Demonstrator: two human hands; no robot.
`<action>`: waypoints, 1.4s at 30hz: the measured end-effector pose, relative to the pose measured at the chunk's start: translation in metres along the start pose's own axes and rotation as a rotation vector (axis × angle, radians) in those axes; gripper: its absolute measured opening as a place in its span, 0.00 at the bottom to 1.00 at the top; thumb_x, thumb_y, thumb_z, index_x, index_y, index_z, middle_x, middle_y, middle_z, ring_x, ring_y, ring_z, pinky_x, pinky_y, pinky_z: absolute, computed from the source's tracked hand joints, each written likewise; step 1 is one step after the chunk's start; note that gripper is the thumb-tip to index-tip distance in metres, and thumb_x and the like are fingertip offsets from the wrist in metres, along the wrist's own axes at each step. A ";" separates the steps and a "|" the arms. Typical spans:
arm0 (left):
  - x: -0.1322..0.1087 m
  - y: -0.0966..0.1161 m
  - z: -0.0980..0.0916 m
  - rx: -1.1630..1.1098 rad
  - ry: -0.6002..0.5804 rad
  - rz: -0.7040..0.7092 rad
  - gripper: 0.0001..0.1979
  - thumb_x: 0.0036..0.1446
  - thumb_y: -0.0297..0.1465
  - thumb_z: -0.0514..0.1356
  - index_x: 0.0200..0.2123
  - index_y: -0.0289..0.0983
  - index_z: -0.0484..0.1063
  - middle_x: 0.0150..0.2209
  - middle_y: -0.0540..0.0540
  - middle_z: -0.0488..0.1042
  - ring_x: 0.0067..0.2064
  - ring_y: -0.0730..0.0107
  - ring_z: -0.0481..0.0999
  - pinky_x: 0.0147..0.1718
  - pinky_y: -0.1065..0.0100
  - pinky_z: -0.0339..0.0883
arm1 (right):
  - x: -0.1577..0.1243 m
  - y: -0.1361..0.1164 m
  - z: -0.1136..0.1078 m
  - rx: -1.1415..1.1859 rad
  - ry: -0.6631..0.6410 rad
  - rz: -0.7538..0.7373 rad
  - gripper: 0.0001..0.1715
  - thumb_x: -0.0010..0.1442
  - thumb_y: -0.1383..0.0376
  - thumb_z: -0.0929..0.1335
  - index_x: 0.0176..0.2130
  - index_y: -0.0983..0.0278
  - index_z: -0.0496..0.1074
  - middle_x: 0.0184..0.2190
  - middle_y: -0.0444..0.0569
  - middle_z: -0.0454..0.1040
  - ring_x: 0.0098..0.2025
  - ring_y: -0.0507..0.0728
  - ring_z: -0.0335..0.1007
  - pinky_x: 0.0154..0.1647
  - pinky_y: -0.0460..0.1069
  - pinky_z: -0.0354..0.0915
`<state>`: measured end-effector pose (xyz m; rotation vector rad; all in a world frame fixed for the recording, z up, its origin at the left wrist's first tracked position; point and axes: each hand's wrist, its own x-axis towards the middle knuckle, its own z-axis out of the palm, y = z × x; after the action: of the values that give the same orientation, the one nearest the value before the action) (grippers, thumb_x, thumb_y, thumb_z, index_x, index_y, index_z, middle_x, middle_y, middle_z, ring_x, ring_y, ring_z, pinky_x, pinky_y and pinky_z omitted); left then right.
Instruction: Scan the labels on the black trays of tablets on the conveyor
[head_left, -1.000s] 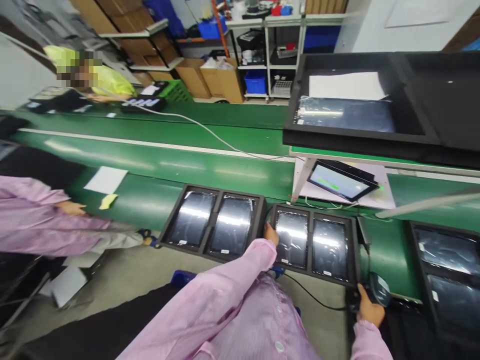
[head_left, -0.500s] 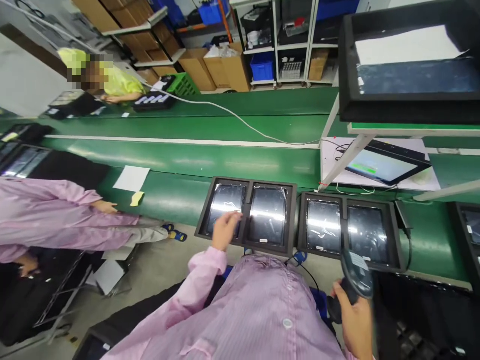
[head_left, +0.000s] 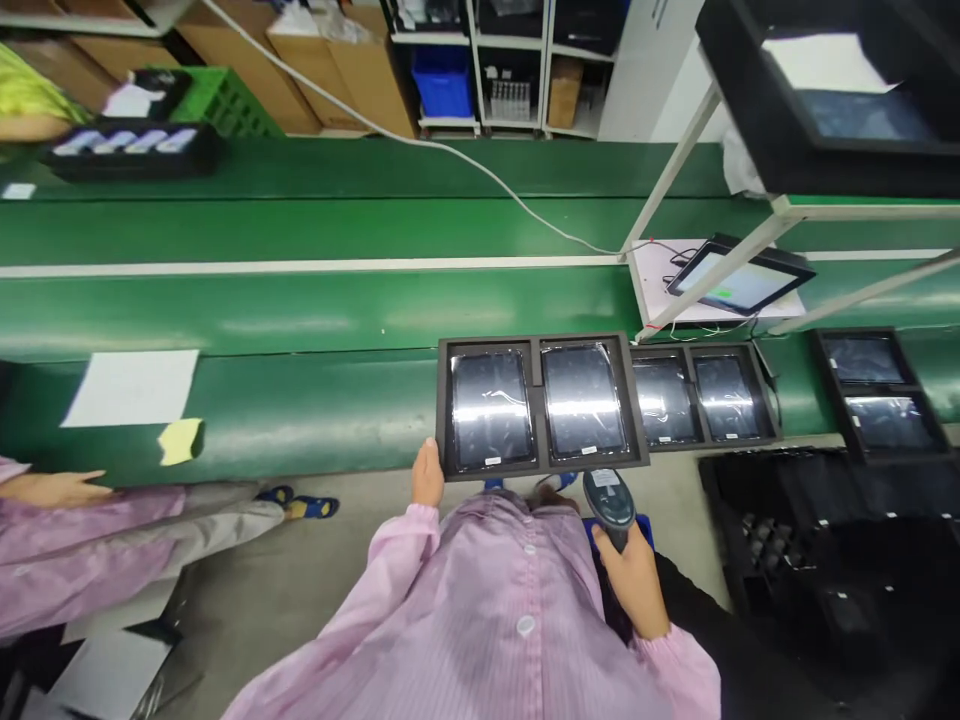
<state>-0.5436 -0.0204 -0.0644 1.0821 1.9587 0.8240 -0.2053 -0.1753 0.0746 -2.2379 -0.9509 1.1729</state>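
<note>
Shifted off a glossy black rectangular panel (head_left: 493,412), the left hand (head_left: 428,474) touches the near-left corner of a dark-grey, foam-like two-pocket tray (head_left: 540,440) at the green belt's (head_left: 322,425) near edge, perhaps steadying it, grip unclear; the right hand (head_left: 636,578) holds a dark pistol-shaped scanner (head_left: 609,498), apparently keeping its head free.

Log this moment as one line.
left hand: at left edge of tray | right hand: holding scanner | tray: two panels inside | display: lit
</note>
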 end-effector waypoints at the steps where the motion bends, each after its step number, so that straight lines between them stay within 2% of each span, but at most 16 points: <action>1: -0.002 0.000 0.002 0.000 0.001 0.007 0.34 0.68 0.59 0.44 0.38 0.36 0.75 0.44 0.35 0.80 0.50 0.50 0.76 0.58 0.49 0.68 | 0.000 -0.002 0.003 -0.021 0.008 0.007 0.32 0.61 0.43 0.67 0.51 0.64 0.73 0.48 0.58 0.81 0.49 0.67 0.78 0.50 0.57 0.71; 6: -0.001 0.000 0.002 -0.007 -0.037 0.125 0.35 0.66 0.62 0.42 0.35 0.39 0.72 0.39 0.40 0.77 0.44 0.57 0.73 0.53 0.55 0.68 | 0.001 -0.008 0.006 -0.101 0.093 0.009 0.31 0.59 0.43 0.66 0.48 0.63 0.74 0.42 0.57 0.82 0.46 0.68 0.79 0.49 0.57 0.69; 13: 0.000 -0.003 0.006 -0.055 -0.048 0.117 0.34 0.68 0.60 0.43 0.40 0.38 0.73 0.43 0.40 0.76 0.49 0.58 0.73 0.56 0.57 0.66 | -0.003 -0.012 0.008 -0.097 0.114 0.017 0.32 0.58 0.42 0.66 0.48 0.64 0.74 0.36 0.54 0.80 0.42 0.67 0.78 0.47 0.57 0.69; 16: -0.002 -0.002 0.008 -0.078 -0.060 0.104 0.31 0.69 0.57 0.44 0.42 0.37 0.74 0.47 0.38 0.76 0.52 0.57 0.73 0.59 0.57 0.65 | -0.015 -0.022 0.016 -0.025 0.087 -0.001 0.31 0.58 0.41 0.68 0.44 0.63 0.73 0.32 0.52 0.79 0.40 0.66 0.78 0.46 0.57 0.70; 19: -0.002 0.000 0.009 -0.107 -0.071 0.096 0.28 0.71 0.53 0.45 0.46 0.37 0.74 0.51 0.36 0.76 0.56 0.56 0.72 0.63 0.55 0.62 | -0.030 -0.039 0.036 0.064 -0.008 -0.060 0.27 0.59 0.42 0.69 0.39 0.62 0.73 0.28 0.50 0.77 0.37 0.64 0.77 0.43 0.56 0.71; 22: 0.001 -0.001 0.008 -0.126 -0.103 0.100 0.27 0.72 0.50 0.46 0.51 0.36 0.74 0.54 0.35 0.75 0.59 0.56 0.72 0.66 0.54 0.60 | -0.041 -0.057 0.069 0.092 -0.112 -0.118 0.24 0.60 0.45 0.69 0.40 0.63 0.74 0.34 0.54 0.81 0.41 0.65 0.78 0.47 0.56 0.72; 25: 0.004 -0.004 0.004 -0.126 -0.157 0.119 0.28 0.73 0.50 0.45 0.54 0.35 0.73 0.56 0.34 0.74 0.61 0.57 0.71 0.66 0.55 0.60 | -0.043 -0.067 0.102 0.076 -0.152 -0.158 0.26 0.60 0.47 0.68 0.48 0.64 0.76 0.47 0.58 0.81 0.51 0.67 0.78 0.55 0.58 0.71; 29: 0.005 -0.008 0.001 -0.114 -0.191 0.139 0.30 0.73 0.51 0.44 0.57 0.34 0.72 0.57 0.34 0.74 0.62 0.57 0.71 0.67 0.55 0.58 | -0.040 -0.064 0.127 0.049 -0.146 -0.154 0.34 0.61 0.48 0.66 0.58 0.66 0.74 0.49 0.60 0.80 0.53 0.69 0.77 0.58 0.61 0.70; 33: 0.005 -0.008 0.001 -0.114 -0.184 0.154 0.33 0.73 0.53 0.43 0.57 0.33 0.71 0.57 0.32 0.73 0.62 0.56 0.71 0.67 0.54 0.59 | -0.038 -0.059 0.132 0.049 -0.100 -0.148 0.37 0.61 0.48 0.66 0.60 0.66 0.73 0.47 0.59 0.81 0.52 0.69 0.77 0.58 0.61 0.70; 37: 0.005 -0.007 0.001 -0.105 -0.191 0.146 0.30 0.73 0.51 0.44 0.57 0.34 0.71 0.58 0.32 0.73 0.62 0.56 0.71 0.67 0.54 0.59 | -0.042 -0.060 0.132 0.065 -0.092 -0.145 0.37 0.61 0.49 0.66 0.61 0.66 0.73 0.48 0.59 0.81 0.52 0.68 0.78 0.57 0.59 0.70; 40: 0.006 -0.008 -0.001 -0.107 -0.198 0.147 0.30 0.73 0.51 0.45 0.57 0.34 0.72 0.58 0.32 0.73 0.62 0.56 0.71 0.67 0.53 0.59 | -0.044 -0.061 0.130 0.097 -0.098 -0.133 0.33 0.61 0.48 0.67 0.57 0.66 0.74 0.49 0.58 0.81 0.52 0.66 0.78 0.57 0.58 0.70; 42: 0.007 -0.009 -0.002 -0.114 -0.197 0.148 0.29 0.72 0.51 0.46 0.58 0.35 0.72 0.59 0.32 0.73 0.63 0.55 0.70 0.68 0.53 0.58 | -0.040 -0.057 0.123 0.126 -0.054 -0.099 0.31 0.59 0.47 0.69 0.52 0.66 0.76 0.47 0.58 0.81 0.50 0.66 0.78 0.55 0.58 0.70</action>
<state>-0.5514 -0.0188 -0.0729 1.2031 1.6644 0.8630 -0.3452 -0.1591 0.0659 -2.0463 -0.9692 1.2189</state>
